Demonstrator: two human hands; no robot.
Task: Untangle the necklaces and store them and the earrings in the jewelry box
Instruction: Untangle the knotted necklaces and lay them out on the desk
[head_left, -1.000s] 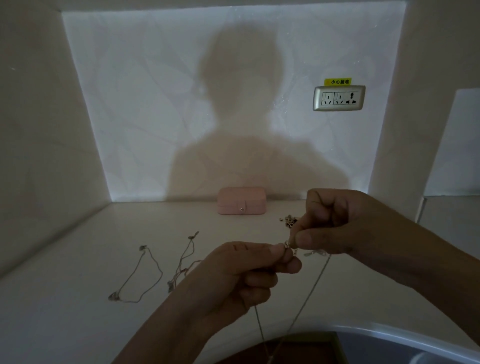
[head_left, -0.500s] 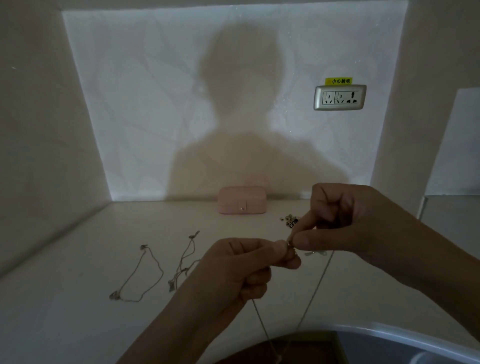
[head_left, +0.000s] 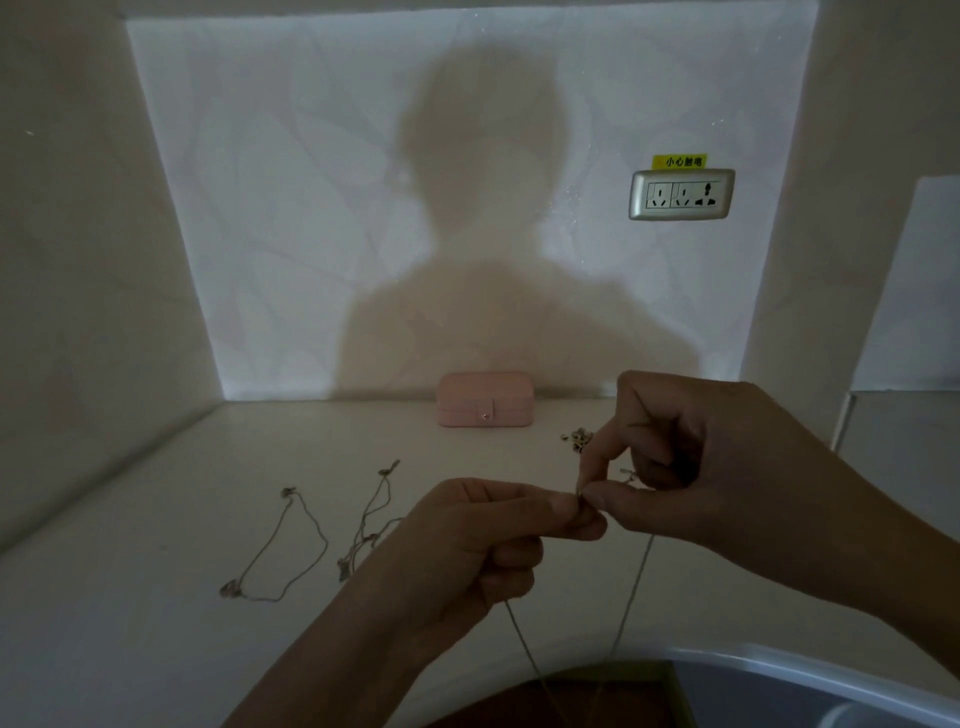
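My left hand (head_left: 483, 545) and my right hand (head_left: 691, 457) meet above the counter, each pinching an end of a thin silver necklace (head_left: 631, 597) at its clasp. The chain hangs down in two strands past the counter edge. A second necklace (head_left: 283, 551) lies in a loop on the counter at the left. A third necklace (head_left: 371, 514), with small beads, lies beside it, partly hidden by my left wrist. The pink jewelry box (head_left: 485, 400) stands shut against the back wall. A small heap of earrings (head_left: 578, 439) lies to the right of the box.
The cream counter (head_left: 130, 597) sits in an alcove with walls left, back and right. A wall socket (head_left: 681, 195) hangs on the back wall. The counter's curved front edge (head_left: 779, 662) runs at the lower right, with floor below.
Both hands have risen slightly and stayed pinched together on the clasp. My right forefinger now points down onto it. The necklaces on the counter have not moved.
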